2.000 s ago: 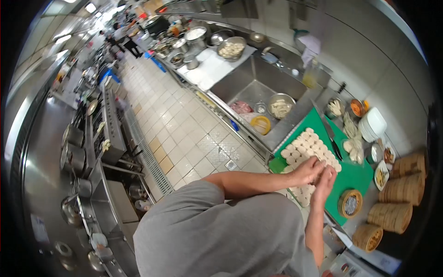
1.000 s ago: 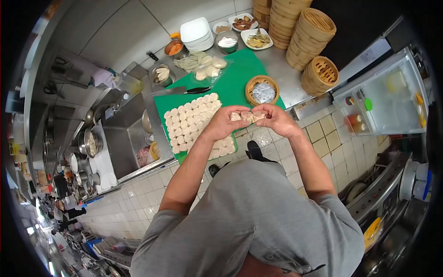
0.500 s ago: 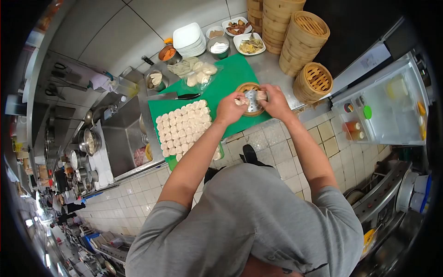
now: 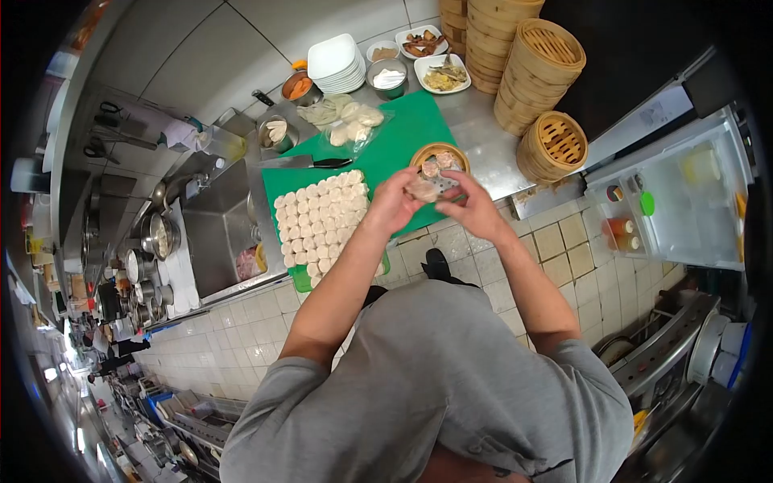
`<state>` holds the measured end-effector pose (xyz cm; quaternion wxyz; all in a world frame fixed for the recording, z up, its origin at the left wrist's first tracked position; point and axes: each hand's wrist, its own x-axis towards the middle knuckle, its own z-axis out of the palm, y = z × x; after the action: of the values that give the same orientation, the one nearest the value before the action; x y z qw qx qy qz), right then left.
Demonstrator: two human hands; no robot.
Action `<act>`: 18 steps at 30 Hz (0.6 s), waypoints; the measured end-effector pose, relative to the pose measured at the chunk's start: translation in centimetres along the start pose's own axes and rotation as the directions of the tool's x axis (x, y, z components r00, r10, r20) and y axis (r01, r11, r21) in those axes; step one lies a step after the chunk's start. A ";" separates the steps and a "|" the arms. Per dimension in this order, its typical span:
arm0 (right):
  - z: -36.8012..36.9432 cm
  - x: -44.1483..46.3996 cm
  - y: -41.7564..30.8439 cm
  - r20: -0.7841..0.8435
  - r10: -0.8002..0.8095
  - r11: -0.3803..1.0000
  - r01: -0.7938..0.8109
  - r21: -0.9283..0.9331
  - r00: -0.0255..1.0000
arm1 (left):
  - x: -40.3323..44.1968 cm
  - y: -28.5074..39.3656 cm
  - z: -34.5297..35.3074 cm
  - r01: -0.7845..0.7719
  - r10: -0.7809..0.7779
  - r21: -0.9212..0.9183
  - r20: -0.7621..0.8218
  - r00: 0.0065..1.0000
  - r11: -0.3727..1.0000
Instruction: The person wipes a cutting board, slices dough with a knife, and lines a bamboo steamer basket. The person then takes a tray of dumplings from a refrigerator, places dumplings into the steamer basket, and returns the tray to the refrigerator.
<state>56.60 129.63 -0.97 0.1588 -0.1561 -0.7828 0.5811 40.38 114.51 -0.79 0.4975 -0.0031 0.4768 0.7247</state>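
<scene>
A small round bamboo steamer with a perforated pale liner sits near the front edge of the green cutting board. Two pinkish, open-topped dumplings rest inside it, towards its far side. My left hand is closed around another dumpling at the steamer's near left edge; part of it is hidden by fingers. My right hand is over the near right rim, with thumb and fingers apart and nothing visible between them. Left of my hands, rows of pale dumplings cover the board's left part.
A knife lies behind the dumpling rows, next to a plastic bag of dough. Stacked white plates, small bowls and food dishes line the wall. Tall bamboo steamer stacks stand right. A sink is left, an open refrigerator drawer right.
Two dumplings now sit in the steamer, let go by my hands. Both hands have drawn back slightly towards me, the left one now with a dumpling at the near edge.
</scene>
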 end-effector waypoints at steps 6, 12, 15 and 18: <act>1.1 0.9 1.8 0.085 0.173 0.800 -0.190 0.569 0.981 | -1.2 -0.7 1.9 -0.153 0.096 0.272 0.210 0.973 0.950; 2.6 0.9 4.0 -0.053 0.243 0.904 -0.207 0.375 0.968 | 1.7 -4.4 -0.1 -0.361 0.334 0.644 0.170 0.927 0.675; 2.3 0.0 2.2 -0.249 0.179 0.981 -0.191 -0.023 0.952 | 1.9 -6.0 0.2 -0.320 0.418 0.751 0.064 0.906 0.577; 1.6 1.2 3.6 -0.435 -0.018 0.983 -0.064 -0.173 0.900 | 1.6 -6.0 1.5 -0.314 0.476 0.777 0.021 0.879 0.546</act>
<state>55.02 129.76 -4.78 0.3075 -0.3051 -0.7758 0.4588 44.66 117.03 -4.85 0.2262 0.2437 0.7693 0.5455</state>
